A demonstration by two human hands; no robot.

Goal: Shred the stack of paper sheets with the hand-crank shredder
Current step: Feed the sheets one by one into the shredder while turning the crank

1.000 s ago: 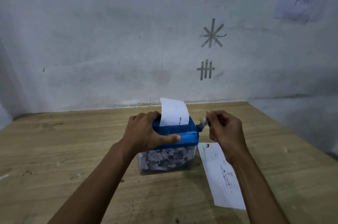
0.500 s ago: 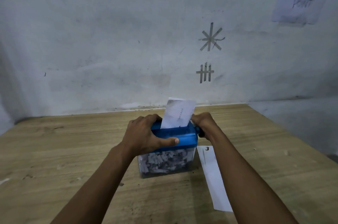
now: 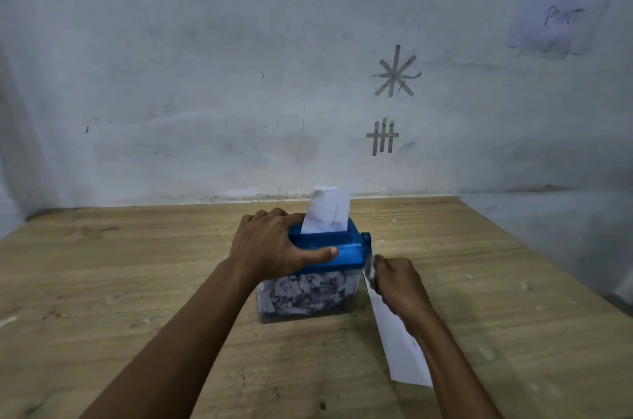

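Note:
A small hand-crank shredder [image 3: 346,247] with a blue top and a clear bin full of paper shreds [image 3: 305,295] stands mid-table. A white sheet [image 3: 327,213] sticks up out of its slot. My left hand [image 3: 270,244] grips the blue top, thumb along its front. My right hand [image 3: 397,281] holds the crank handle [image 3: 369,266] at the shredder's right side, low in its turn. A stack of white paper sheets [image 3: 400,353] lies flat on the table to the right, partly under my right forearm.
The wooden table [image 3: 137,281] meets a grey-white wall [image 3: 205,76] at the back and ends at the right edge. Tape marks [image 3: 395,72] and a handwritten paper note [image 3: 561,0] are on the wall.
My right hand has turned the crank from the top round the far side to the bottom. The sheet in the slot has sunk lower. My left hand has stayed on the top.

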